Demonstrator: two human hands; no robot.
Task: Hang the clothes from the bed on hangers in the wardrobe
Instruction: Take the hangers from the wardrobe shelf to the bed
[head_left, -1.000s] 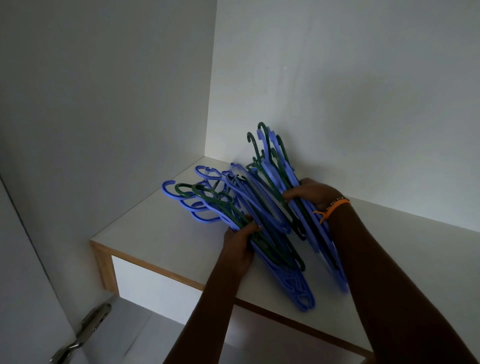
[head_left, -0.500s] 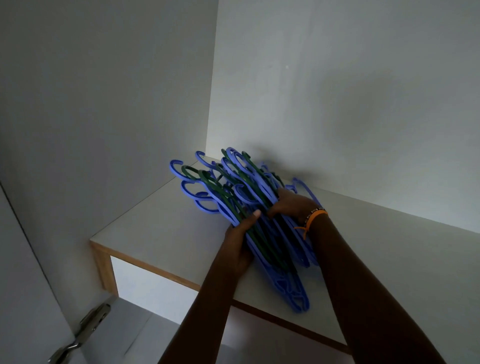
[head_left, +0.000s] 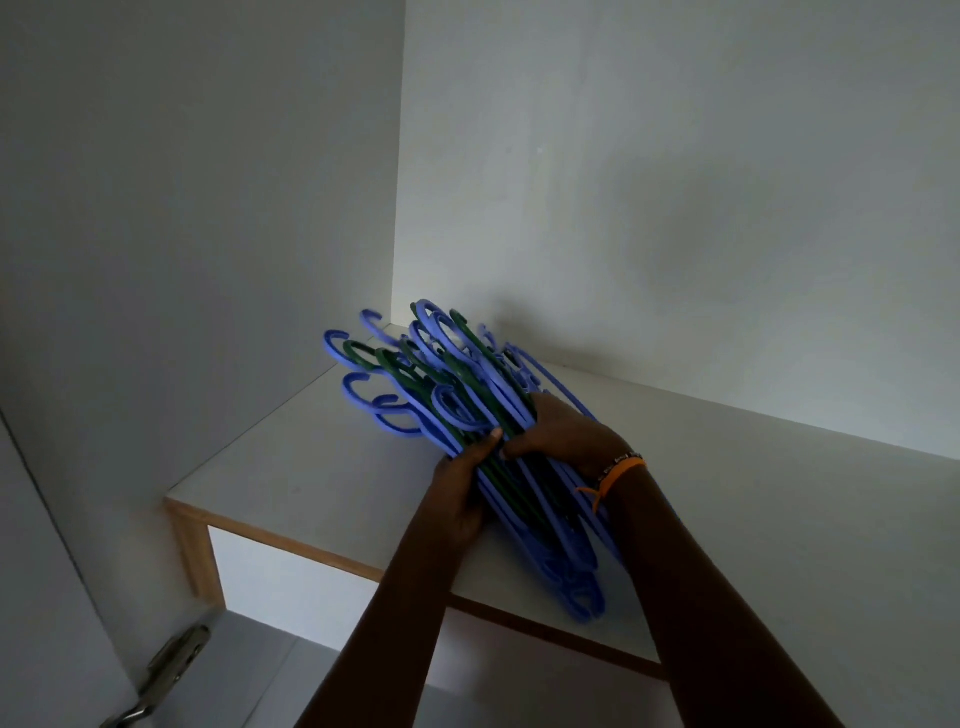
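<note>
My right hand (head_left: 563, 434) has swung its hangers down onto the bundle of plastic hangers (head_left: 467, 410) on the wardrobe shelf (head_left: 311, 467). Both it and my left hand (head_left: 465, 491) now clasp the bundle. I'd squeeze evenly and lift with the hooks aligned, so none snag.

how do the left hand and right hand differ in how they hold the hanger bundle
The left hand grips the bundle of blue and green plastic hangers from its left side, thumb on top; the right hand lies over the bundle's right side. The left wrist is bare; the right wrist wears an orange band. Both hands hold the same bundle about midway along it, over the white wardrobe shelf, their fingers nearly meeting.
</note>
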